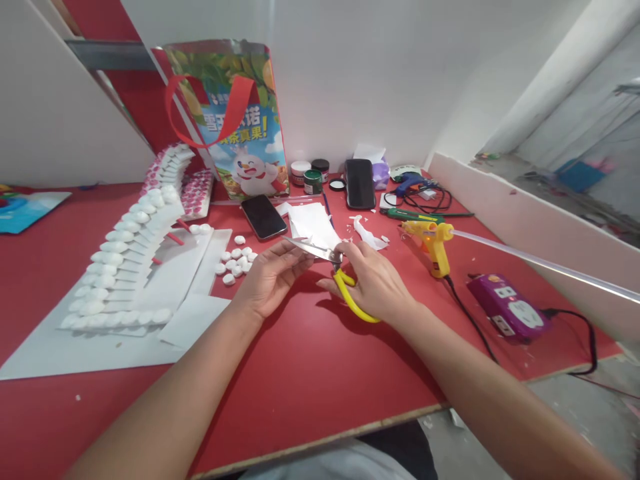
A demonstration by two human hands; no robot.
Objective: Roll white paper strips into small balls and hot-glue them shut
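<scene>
My right hand is clamping its fingers around yellow-handled metal scissors; my left hand is lying beside the blades, its finger closure unclear.

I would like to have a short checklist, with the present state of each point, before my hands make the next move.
1. Metal scissors with yellow handles in the grip of the right hand: ok.
2. Left hand well away from the blades: not ok, its fingers are right at them.
3. Small piece held in the left fingers: cannot tell, too small to see.
4. Yellow plastic glue gun apart from both hands: ok.
5. Glue gun cool: cannot tell.
6. Thin white scraps cleared from the red table: not ok.
</scene>
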